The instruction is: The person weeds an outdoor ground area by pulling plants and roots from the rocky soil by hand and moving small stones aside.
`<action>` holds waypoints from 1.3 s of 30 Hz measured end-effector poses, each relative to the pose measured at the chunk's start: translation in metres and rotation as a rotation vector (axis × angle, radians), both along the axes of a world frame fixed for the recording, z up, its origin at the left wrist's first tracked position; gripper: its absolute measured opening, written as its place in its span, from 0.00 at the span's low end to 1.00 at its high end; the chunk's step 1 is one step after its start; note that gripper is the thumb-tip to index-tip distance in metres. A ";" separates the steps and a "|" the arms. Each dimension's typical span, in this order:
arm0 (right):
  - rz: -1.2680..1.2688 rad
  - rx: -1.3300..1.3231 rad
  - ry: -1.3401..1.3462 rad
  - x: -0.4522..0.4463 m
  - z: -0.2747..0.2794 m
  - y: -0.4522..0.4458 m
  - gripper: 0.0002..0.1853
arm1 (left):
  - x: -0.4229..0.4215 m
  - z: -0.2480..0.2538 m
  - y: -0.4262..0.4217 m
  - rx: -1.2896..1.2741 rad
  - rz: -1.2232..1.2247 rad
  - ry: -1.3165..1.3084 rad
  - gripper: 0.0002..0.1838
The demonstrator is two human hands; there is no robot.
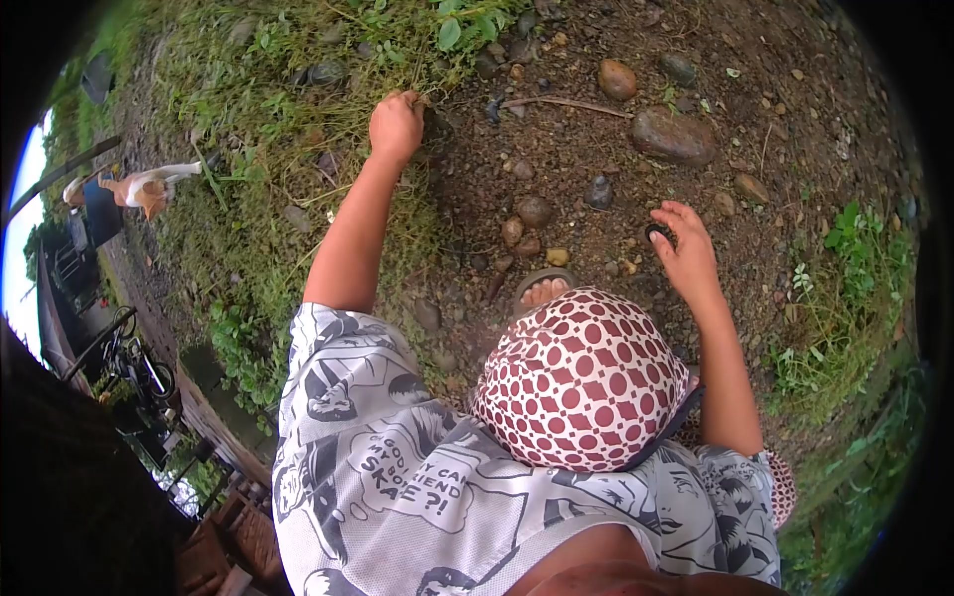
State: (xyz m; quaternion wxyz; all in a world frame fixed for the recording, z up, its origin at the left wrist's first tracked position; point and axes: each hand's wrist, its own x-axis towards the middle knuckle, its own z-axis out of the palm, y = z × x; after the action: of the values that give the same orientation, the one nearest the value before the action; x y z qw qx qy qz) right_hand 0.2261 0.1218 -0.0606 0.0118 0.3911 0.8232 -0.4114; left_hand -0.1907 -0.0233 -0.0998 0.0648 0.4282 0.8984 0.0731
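At the edge of the grass [288, 149], my left hand [397, 127] is closed on some grass stems, its fingertips partly hidden among them. Over the stony soil on the right, my right hand [684, 246] has its fingers curled around a small dark round object [660, 233], which lies between thumb and fingers. A large brown stone [674, 135] lies beyond my right hand. Small stones [535, 211] lie between the two hands, in front of my sandalled foot [545, 288].
A thin stick [566, 103] lies near the large stone. Leafy weeds [845, 233] grow at the right. An orange and white animal [149, 189] stands at the left, with a motorcycle [144, 368] farther back. My patterned knee [586, 382] rises between my arms.
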 end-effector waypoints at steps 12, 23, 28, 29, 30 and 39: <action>-0.039 -0.063 -0.043 0.000 -0.003 0.007 0.17 | -0.011 0.043 -0.048 0.188 0.139 0.121 0.16; 0.012 -0.057 -0.011 -0.003 -0.006 -0.007 0.17 | 0.059 -0.007 -0.018 -0.181 -0.059 0.078 0.15; -0.038 -0.054 -0.038 0.003 -0.008 -0.011 0.17 | 0.053 -0.011 -0.008 -0.358 0.057 0.114 0.13; -0.038 -0.048 -0.042 0.005 -0.008 -0.011 0.17 | 0.055 -0.010 -0.007 -0.369 0.080 0.116 0.11; -0.036 -0.038 -0.046 0.006 -0.009 -0.011 0.17 | 0.053 -0.015 -0.007 -0.369 0.081 0.114 0.10; -0.058 -0.080 -0.072 0.002 -0.002 -0.011 0.16 | 0.021 -0.028 -0.012 -0.482 -0.091 0.085 0.10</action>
State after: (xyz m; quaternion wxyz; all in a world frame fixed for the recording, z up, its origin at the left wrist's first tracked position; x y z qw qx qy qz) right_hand 0.2278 0.1108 -0.0629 0.0453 0.4285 0.7934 -0.4300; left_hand -0.1695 -0.0352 -0.1278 0.1305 0.4431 0.8716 -0.1642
